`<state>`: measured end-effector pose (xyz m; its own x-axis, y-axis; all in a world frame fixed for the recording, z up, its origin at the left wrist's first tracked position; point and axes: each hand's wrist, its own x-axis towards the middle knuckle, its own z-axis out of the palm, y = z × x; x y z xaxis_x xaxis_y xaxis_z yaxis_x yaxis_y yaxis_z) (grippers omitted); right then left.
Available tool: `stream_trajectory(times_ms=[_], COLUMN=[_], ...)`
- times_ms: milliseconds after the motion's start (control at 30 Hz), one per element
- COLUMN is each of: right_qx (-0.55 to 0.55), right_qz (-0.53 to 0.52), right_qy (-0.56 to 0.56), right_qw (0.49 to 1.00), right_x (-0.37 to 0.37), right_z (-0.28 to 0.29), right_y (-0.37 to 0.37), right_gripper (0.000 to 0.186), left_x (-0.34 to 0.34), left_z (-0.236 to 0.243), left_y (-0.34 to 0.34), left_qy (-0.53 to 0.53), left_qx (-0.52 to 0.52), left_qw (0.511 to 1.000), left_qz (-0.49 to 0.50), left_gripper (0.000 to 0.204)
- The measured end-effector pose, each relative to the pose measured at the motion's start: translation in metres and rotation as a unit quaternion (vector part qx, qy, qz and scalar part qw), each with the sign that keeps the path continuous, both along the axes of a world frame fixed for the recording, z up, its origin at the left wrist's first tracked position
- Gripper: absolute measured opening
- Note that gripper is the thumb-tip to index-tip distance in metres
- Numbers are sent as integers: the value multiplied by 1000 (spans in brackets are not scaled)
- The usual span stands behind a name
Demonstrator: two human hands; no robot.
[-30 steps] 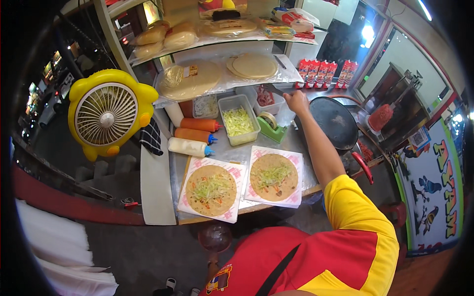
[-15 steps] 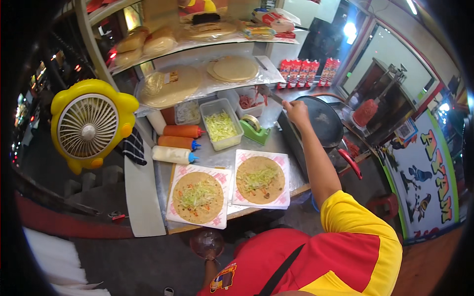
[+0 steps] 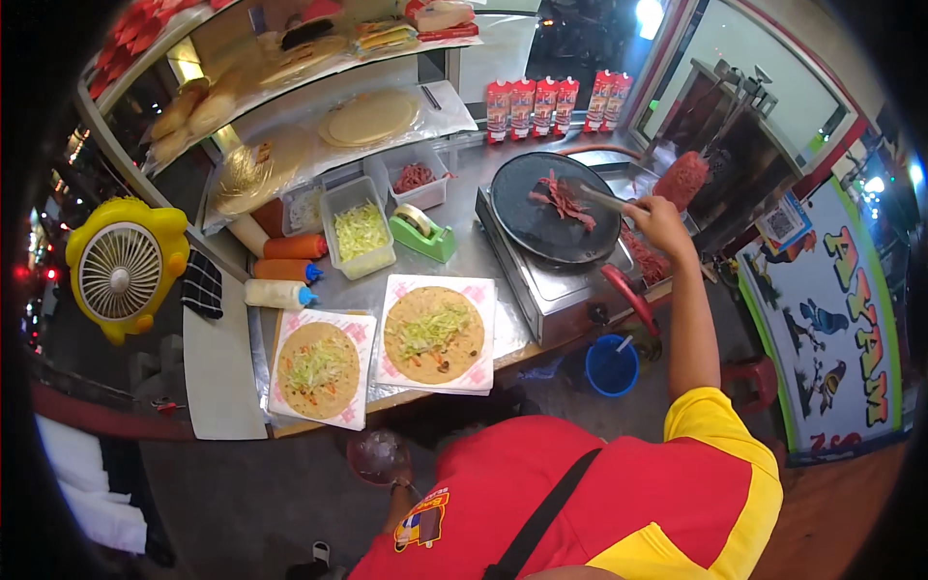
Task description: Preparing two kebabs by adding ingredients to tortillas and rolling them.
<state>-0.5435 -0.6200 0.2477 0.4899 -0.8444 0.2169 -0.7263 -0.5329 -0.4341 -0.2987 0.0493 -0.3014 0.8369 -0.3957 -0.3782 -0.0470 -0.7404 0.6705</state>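
My right hand (image 3: 659,224) grips the handle of metal tongs (image 3: 601,197) over the black round pan (image 3: 517,217). Reddish shredded meat (image 3: 568,205) lies on the pan at the tongs' end. Low by my body, my left hand (image 3: 399,477) is closed at a clear, rounded, see-through container (image 3: 375,454); its fingers are partly hidden. Two flatbreads, the left one (image 3: 338,372) and the right one (image 3: 459,348), rest on printed paper, each topped with shredded lettuce and bits of filling.
Behind the flatbreads stand a lettuce tub (image 3: 363,262), a meat tub (image 3: 430,198) and a green tape dispenser (image 3: 433,245). Sauce bottles (image 3: 275,293) lie at left near a yellow fan (image 3: 121,271). The stove (image 3: 556,300) carries the pan; a blue bucket (image 3: 611,372) is below.
My right hand has brought the tongs from near the meat tub across to the pan, where shredded meat now lies. The whole view has swung to the right. My left hand remains low.
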Motion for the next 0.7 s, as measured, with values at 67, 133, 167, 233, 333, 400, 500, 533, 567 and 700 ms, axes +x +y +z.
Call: stream_trajectory(times_ms=[67, 133, 167, 233, 333, 400, 500, 533, 567, 700], right_qx=[-29, -78, -102, -96, -100, -113, -156, -166, -173, -146], right_qz=[16, 52, 61, 76, 92, 85, 75, 105, 129, 186], right_qy=[10, 51, 40, 57, 121, 123, 115, 101, 89, 134], right_qw=[999, 994, 992, 991, 983, 982, 978, 975, 972, 963], right_x=[5, 12, 3, -5, -4, 1, 23, 49, 77, 209], right_z=[-7, -8, -11, 22, 17, 18, 37, 43, 48, 24], right_y=[-12, -7, -4, 22, 20, 13, 22, 25, 29, 31], right_gripper=[46, 43, 41, 40, 39, 39, 41, 42, 42, 48], left_x=[-22, -43, -46, -58, -74, -72, -74, -67, -63, -42], left_z=[4, 8, 13, 18, 20, 19, 21, 18, 17, 7], left_y=[-15, -27, -38, -51, -49, -48, -21, -17, -8, 25], left_qy=[5, 8, 6, 10, 18, 20, 30, 30, 32, 43], left_qx=[-4, -9, -8, -20, -28, -29, -14, -11, -8, 4], left_qw=[1000, 1000, 1000, 1000, 999, 999, 999, 999, 999, 998], left_qz=[-1, -4, -14, -10, 1, 9, 25, 34, 36, 55], left_gripper=[42, 43, 43, 43, 44, 45, 45, 46, 46, 47])
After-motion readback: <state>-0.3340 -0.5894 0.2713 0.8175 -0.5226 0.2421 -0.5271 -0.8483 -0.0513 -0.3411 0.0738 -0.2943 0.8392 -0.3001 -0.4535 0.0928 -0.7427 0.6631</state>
